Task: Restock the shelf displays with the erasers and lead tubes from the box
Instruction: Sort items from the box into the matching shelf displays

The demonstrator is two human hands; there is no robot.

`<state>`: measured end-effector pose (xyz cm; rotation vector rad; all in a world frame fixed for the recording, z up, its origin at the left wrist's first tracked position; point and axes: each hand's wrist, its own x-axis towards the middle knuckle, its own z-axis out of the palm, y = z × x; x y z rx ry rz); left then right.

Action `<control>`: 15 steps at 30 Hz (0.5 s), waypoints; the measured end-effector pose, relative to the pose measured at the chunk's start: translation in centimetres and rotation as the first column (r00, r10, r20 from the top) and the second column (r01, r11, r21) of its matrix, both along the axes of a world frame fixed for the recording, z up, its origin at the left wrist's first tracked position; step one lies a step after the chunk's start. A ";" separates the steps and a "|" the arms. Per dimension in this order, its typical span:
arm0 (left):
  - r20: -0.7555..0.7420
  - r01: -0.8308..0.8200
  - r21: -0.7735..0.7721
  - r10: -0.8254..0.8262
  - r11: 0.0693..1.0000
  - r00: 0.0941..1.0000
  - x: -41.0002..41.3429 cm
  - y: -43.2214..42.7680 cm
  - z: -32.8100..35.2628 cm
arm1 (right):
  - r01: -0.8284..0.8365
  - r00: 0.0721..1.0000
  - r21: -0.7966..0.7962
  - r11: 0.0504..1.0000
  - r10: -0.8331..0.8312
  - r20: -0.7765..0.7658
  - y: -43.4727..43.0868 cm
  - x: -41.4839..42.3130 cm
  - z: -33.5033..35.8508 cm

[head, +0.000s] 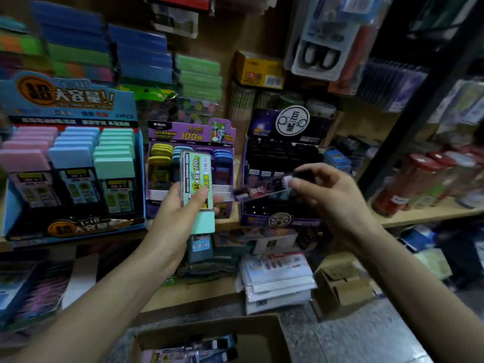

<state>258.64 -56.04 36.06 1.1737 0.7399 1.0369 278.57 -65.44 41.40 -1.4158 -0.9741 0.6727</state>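
Two hands are raised in front of a wooden shelf [424, 214] crowded with stationery. The left hand [180, 208] grips a mint pack [196, 179] from below, thumb across its printed label and fingers curled behind it. The pack stands nearly upright with its plain mint end pointing down, and it sits in front of the small purple display [191, 137], covering part of that display's middle rows.

The right hand [327, 195] pinches a dark lead tube [264, 189] at its right end, between thumb and fingertips. The tube lies almost level and is blurred. Its free end points left, close to the fingers of the left hand but apart from them. It hangs in front of the dark display [282, 158], whose upper slots hold rows of black-capped tubes.

To the left on the same shelf stands a large blue display [73, 100] with three columns of packs: pink, blue and mint. The mint column is the same colour as the pack in the left hand.

Below the hands, at the bottom edge of the view, an open cardboard box [262, 334] holds more stock. Several dark tubes and a pale pack show inside it, though the details are too blurred to read.
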 end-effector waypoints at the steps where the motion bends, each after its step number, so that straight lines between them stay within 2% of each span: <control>1: -0.002 0.005 0.000 -0.005 1.000 1.000 0.2 0.0 -0.1 | 0.043 0.998 0.016 0.999 -0.044 0.053 -0.3 1.2 0.4; 4: -0.005 0.029 0.003 -0.029 1.000 1.000 0.5 -0.1 -0.1 | 0.183 0.933 0.063 0.981 -0.194 0.302 -1.1 4.3 1.2; 7: -0.007 0.050 0.001 -0.050 0.999 0.999 0.8 -0.2 -0.3 | 0.233 0.851 0.108 0.967 -0.256 0.460 -0.9 6.2 1.0; 10: -0.005 0.054 0.008 -0.053 0.999 0.999 1.1 -0.3 -0.4 | 0.228 0.770 0.079 0.970 -0.230 0.595 0.2 7.2 0.4; 15: 0.009 0.059 0.004 -0.059 0.998 0.998 1.2 -0.2 -0.6 | 0.163 0.721 0.037 0.986 -0.144 0.678 1.9 7.7 -0.2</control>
